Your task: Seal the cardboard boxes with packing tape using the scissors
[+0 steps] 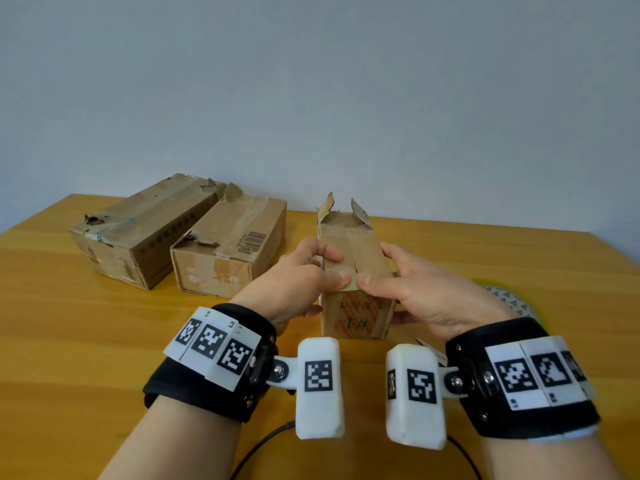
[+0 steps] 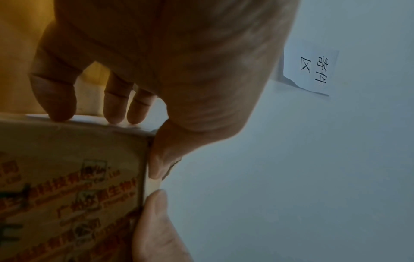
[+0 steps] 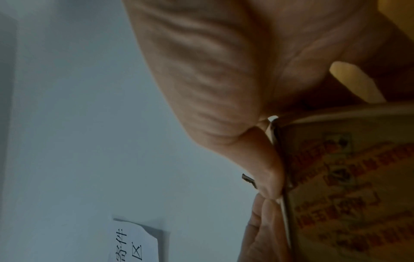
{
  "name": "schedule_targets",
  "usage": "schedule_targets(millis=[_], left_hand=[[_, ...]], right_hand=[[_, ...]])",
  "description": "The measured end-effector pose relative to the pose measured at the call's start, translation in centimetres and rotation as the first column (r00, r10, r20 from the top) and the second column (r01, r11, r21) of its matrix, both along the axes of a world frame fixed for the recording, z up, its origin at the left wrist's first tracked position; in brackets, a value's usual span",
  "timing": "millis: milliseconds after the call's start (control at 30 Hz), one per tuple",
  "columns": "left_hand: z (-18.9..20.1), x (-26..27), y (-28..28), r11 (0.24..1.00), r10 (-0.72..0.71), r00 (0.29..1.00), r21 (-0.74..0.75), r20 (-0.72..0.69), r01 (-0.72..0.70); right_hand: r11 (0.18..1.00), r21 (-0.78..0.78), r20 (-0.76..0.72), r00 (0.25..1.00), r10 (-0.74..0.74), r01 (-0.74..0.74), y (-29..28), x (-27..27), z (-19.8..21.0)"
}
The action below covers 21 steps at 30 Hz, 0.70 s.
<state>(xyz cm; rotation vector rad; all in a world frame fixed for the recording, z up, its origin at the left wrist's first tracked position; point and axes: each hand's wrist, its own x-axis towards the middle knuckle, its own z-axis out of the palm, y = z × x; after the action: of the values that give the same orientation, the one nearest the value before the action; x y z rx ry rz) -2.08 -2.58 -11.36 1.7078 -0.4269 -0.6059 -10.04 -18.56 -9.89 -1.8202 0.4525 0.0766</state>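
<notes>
A narrow cardboard box (image 1: pixel 358 258) with red print on its near end stands in the middle of the wooden table (image 1: pixel 104 327). My left hand (image 1: pixel 301 275) grips its left side, thumb pressed on the top flap at the near edge. My right hand (image 1: pixel 408 282) grips the right side the same way, and the two thumbs almost meet on the flap seam. The far end flaps (image 1: pixel 343 209) stick up, torn. In the left wrist view my fingers (image 2: pixel 114 106) lie against the box (image 2: pixel 67 177). The right wrist view shows the thumb (image 3: pixel 266 168) on the box edge (image 3: pixel 347 177). No scissors are visible.
Two worn cardboard boxes lie at the back left, one (image 1: pixel 138 226) beside the other (image 1: pixel 228 244). A round yellow-rimmed object with a white patterned face (image 1: pixel 509 296) shows behind my right hand. A black cable (image 1: pixel 263 441) runs along the near edge. A paper sign (image 2: pixel 311 67) hangs on the wall.
</notes>
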Motion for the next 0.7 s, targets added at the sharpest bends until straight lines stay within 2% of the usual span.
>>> schedule_targets(millis=[233, 400, 700], left_hand=[[0.1, 0.0, 0.0, 1.000, 0.001, 1.000, 0.008, 0.007, -0.001], [0.0, 0.0, -0.1, 1.000, -0.007, 1.000, -0.001, -0.008, 0.007], [0.2, -0.2, 0.1, 0.999, -0.032, 0.999, 0.005, 0.012, 0.032]], right_hand=[[1.000, -0.016, 0.015, 1.000, 0.006, -0.006, -0.1, 0.3, -0.2], [0.998, 0.061, -0.008, 1.000, -0.012, 0.013, -1.0, -0.2, 0.0], [1.000, -0.026, -0.012, 1.000, -0.014, 0.013, -0.7, 0.1, 0.0]])
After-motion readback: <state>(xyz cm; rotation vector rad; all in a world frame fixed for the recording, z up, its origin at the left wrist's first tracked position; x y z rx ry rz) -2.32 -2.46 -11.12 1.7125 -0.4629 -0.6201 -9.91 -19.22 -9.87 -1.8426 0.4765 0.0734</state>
